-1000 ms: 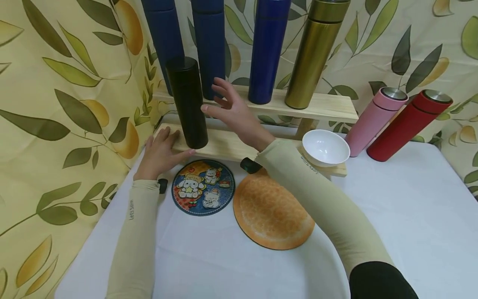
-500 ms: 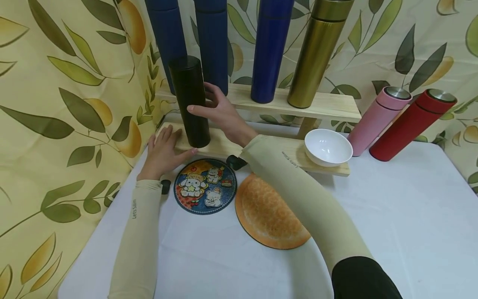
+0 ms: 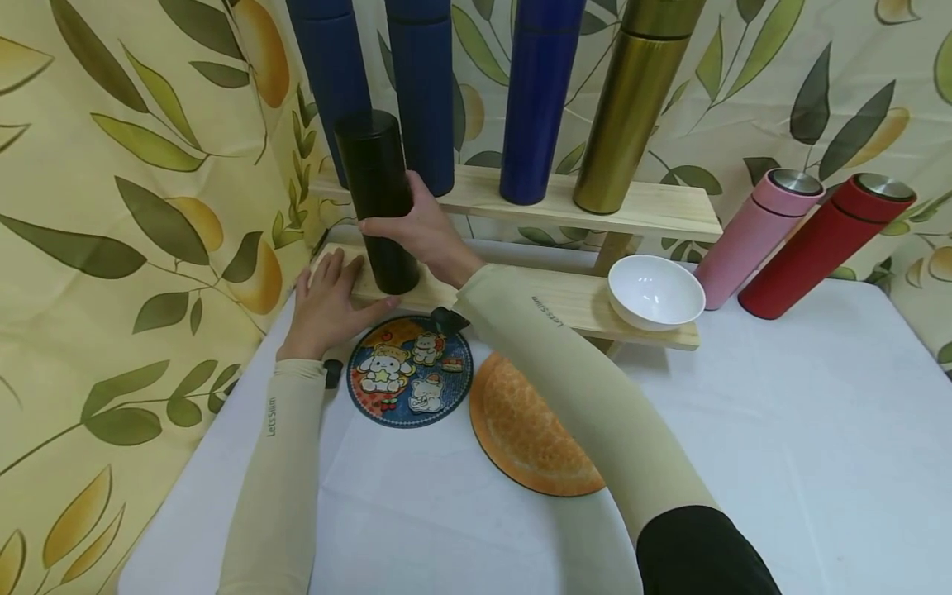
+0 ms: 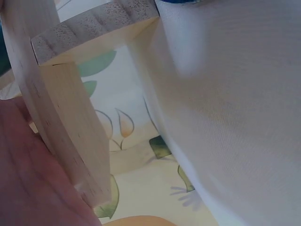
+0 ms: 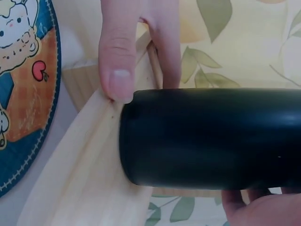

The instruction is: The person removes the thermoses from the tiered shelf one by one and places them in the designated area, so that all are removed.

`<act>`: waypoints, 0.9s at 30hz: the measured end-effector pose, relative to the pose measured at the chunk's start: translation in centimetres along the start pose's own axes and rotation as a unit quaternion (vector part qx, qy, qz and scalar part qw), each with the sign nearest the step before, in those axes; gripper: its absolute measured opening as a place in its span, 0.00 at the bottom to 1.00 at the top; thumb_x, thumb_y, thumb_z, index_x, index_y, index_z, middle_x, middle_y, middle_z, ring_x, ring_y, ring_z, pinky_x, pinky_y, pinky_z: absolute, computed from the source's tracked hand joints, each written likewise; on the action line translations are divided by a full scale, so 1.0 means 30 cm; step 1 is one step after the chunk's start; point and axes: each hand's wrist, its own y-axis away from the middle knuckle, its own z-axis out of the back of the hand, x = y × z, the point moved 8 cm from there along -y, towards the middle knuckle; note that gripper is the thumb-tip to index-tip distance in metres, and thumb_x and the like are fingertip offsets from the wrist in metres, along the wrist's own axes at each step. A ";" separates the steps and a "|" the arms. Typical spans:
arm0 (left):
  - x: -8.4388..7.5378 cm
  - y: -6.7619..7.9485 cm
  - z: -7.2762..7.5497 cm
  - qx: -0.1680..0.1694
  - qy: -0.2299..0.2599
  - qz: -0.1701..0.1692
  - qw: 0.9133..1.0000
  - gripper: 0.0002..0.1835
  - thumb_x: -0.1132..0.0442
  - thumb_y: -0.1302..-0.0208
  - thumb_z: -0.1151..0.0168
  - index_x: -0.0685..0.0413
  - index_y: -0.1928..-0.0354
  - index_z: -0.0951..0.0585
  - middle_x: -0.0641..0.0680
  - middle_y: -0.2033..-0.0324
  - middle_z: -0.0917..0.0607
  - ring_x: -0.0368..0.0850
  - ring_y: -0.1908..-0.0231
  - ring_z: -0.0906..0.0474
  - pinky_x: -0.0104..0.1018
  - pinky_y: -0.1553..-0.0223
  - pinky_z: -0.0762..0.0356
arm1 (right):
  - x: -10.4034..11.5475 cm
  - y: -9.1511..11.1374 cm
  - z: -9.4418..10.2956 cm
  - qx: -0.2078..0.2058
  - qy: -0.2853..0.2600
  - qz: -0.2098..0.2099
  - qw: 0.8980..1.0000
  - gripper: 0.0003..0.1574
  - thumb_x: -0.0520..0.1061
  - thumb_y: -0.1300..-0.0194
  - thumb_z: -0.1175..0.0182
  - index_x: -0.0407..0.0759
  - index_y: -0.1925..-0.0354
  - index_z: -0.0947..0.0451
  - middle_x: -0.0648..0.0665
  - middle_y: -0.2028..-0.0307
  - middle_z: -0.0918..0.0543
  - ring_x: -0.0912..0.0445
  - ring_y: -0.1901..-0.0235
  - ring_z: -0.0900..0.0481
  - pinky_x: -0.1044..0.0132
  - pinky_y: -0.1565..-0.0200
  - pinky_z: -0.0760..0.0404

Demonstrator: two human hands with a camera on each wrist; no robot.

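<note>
A black thermos bottle stands on the left part of the lower plank of a wooden shelf. My right hand grips it around the middle, thumb across the front and fingers behind. In the right wrist view, fingertips press the side of the black bottle. My left hand rests on the plank's left end with straight fingers, its thumb pointing at the bottle's base. Part of that palm shows against the wood in the left wrist view.
On the upper plank stand several blue bottles and a gold bottle. A white bowl sits at the lower plank's right end. Pink and red bottles stand beside it. Cartoon and bread-patterned round mats lie in front.
My right hand has moved left from beside the black bottle and closed around it. The left hand has stayed on the plank's end.
</note>
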 end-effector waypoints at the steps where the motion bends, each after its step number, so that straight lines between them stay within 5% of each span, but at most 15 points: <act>1: 0.001 0.001 0.000 0.001 0.001 0.001 1.000 0.56 0.25 0.32 0.42 0.57 0.16 0.40 0.66 0.16 0.52 0.64 0.16 0.62 0.65 0.22 0.73 | -0.004 -0.002 -0.003 -0.001 -0.001 0.002 1.000 0.51 0.40 0.36 0.26 0.45 0.22 0.41 0.44 0.35 0.25 0.49 0.39 0.24 0.50 0.33 0.28; 14: 0.000 -0.002 0.009 0.011 0.009 0.004 1.000 0.58 0.24 0.33 0.42 0.59 0.16 0.41 0.66 0.15 0.53 0.64 0.17 0.62 0.66 0.22 0.74 | -0.026 -0.005 -0.020 -0.003 -0.030 0.024 0.999 0.51 0.36 0.38 0.29 0.48 0.25 0.45 0.43 0.38 0.27 0.48 0.41 0.26 0.51 0.36 0.27; 27: -0.001 -0.004 0.002 0.010 0.013 0.009 1.000 0.58 0.25 0.33 0.40 0.59 0.16 0.40 0.66 0.15 0.53 0.64 0.16 0.62 0.65 0.22 0.73 | -0.017 0.040 0.007 -0.002 -0.004 0.058 0.998 0.49 0.38 0.37 0.29 0.46 0.25 0.42 0.43 0.38 0.26 0.48 0.42 0.24 0.53 0.39 0.24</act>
